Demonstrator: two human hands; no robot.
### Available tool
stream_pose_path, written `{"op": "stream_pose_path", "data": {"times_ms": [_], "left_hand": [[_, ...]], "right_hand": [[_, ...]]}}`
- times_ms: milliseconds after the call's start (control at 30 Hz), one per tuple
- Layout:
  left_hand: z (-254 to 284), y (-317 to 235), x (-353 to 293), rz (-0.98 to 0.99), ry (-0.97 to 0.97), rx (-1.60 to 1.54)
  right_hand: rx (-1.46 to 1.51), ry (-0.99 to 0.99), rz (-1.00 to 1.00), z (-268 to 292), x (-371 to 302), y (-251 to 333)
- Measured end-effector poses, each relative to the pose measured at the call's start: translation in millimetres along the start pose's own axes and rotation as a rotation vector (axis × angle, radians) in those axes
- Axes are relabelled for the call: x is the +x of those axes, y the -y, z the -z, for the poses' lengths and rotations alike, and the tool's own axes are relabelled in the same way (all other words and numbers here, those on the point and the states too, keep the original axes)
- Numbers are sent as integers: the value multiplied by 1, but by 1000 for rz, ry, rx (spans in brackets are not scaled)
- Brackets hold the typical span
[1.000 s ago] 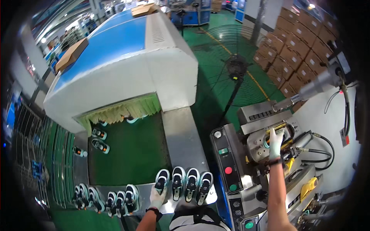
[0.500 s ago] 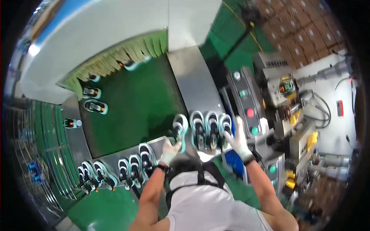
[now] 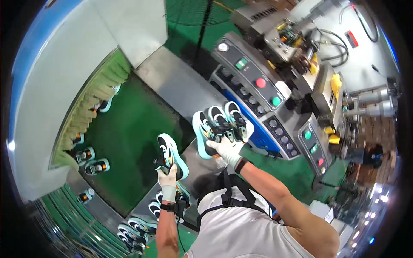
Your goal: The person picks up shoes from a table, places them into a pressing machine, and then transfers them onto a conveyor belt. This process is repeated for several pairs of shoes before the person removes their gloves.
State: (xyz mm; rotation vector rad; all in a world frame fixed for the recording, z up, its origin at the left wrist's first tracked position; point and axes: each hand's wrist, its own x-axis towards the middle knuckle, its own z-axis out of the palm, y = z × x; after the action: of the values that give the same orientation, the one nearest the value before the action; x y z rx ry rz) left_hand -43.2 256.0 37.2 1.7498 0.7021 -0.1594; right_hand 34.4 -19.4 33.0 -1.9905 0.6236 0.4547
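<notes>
My left hand (image 3: pixel 167 180), in a white glove, is closed round the heel end of a black, white and mint sneaker (image 3: pixel 175 157) and holds it over the belt's near corner. On the metal ledge to the right, three similar sneakers stand side by side with toes pointing away. My gloved right hand (image 3: pixel 229 151) grips the heel end of the leftmost sneaker (image 3: pixel 201 129), its fingers partly hidden. Just right of that one are a middle sneaker (image 3: pixel 219 117) and a right-hand sneaker (image 3: pixel 234 114).
A green conveyor belt (image 3: pixel 137 133) carries several shoes out by a fabric curtain (image 3: pixel 92 101). More sneakers (image 3: pixel 135 228) line the near metal ledge. Machines with a button panel (image 3: pixel 251 79) stand at the right. Another person (image 3: pixel 373 155) is far off at the right.
My view has turned to the right. My right hand has gone from the rightmost of the three sneakers to the leftmost. My left hand still holds its sneaker, now farther from the three.
</notes>
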Motion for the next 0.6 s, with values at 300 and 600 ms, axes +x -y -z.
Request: {"op": "stream_pose_path", "data": {"times_ms": [300, 600], "left_hand": [[-152, -115, -85, -533, 756, 279], [-276, -153, -308, -523, 1855, 271]], "right_hand": [[848, -327, 67, 133, -161, -52], [1196, -1334, 115, 184, -404, -145]]}}
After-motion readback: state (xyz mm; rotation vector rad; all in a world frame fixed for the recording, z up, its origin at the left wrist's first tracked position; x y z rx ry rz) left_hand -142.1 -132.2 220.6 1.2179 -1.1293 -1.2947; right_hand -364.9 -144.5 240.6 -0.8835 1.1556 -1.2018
